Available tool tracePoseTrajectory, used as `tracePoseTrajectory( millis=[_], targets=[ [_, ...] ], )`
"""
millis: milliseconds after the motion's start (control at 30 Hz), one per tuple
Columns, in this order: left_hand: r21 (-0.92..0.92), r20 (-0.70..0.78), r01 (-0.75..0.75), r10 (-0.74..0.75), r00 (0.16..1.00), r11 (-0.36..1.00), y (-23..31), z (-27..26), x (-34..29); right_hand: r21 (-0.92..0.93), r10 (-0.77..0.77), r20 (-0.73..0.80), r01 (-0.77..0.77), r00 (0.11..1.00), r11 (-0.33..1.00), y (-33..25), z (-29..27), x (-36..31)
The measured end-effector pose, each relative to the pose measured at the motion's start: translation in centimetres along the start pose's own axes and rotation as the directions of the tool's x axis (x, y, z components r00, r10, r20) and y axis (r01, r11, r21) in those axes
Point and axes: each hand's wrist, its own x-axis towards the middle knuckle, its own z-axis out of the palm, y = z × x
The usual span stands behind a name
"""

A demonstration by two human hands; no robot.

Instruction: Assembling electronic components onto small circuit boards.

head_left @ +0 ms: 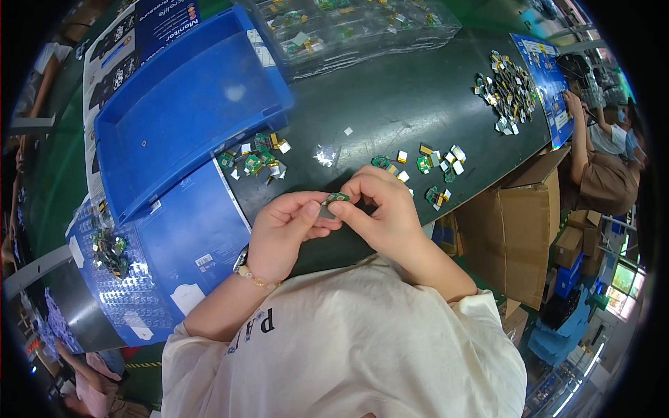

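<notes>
Between both hands, just above the near edge of the dark table, is a small green circuit board (337, 198). My left hand (296, 221) pinches it from the left, thumb against fingers. From the right, my right hand (376, 205) grips the same board between thumb and forefinger. Fingers cover much of it. Beyond my left hand lies a small pile of green circuit boards (256, 163) with silvery and white parts. Past my right hand are more loose circuit boards (426, 164) with white and yellowish pieces.
An open blue bin (198, 104) stands at the left. Clear plastic trays (348, 35) holding boards are stacked at the back. A larger heap of boards (512, 90) lies far right. A cardboard box (512, 237) stands beside the table; another person (606, 164) works beyond it.
</notes>
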Motion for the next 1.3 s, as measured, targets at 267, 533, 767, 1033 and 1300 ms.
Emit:
tracePoseTrajectory(
  millis=[267, 533, 767, 1033, 1300],
  targets=[
    [-0.007, -0.01, -0.009, 0.008, 1.0, 1.0, -0.1, 0.1, 0.0, -0.114, -0.106, -0.033, 0.101, 0.994, 0.988, -0.1, 0.2, 0.2],
    [0.001, -0.057, 0.044, -0.044, 0.997, 0.999, 0.3, 0.2, -0.3, -0.197, -0.209, -0.053, 0.195, 0.976, 0.961, 0.1, 0.4, 0.3],
    [0.116, -0.021, -0.226, 0.229, 0.973, 0.967, -0.1, 0.7, -0.9, -0.117, -0.067, -0.01, 0.065, 0.998, 0.991, -0.7, 0.0, 0.0],
    [0.219, 0.008, -0.193, 0.196, 0.981, 0.956, -0.1, 0.4, -0.6, 0.377, 0.181, 0.165, -0.232, 0.97, 0.897, -0.2, -0.1, 0.3],
    [-0.17, -0.072, -0.086, 0.075, 0.995, 0.982, -0.1, -0.2, -0.2, -0.291, -0.401, -0.069, 0.366, 0.913, 0.884, -0.3, 0.5, 1.1]
  ],
)
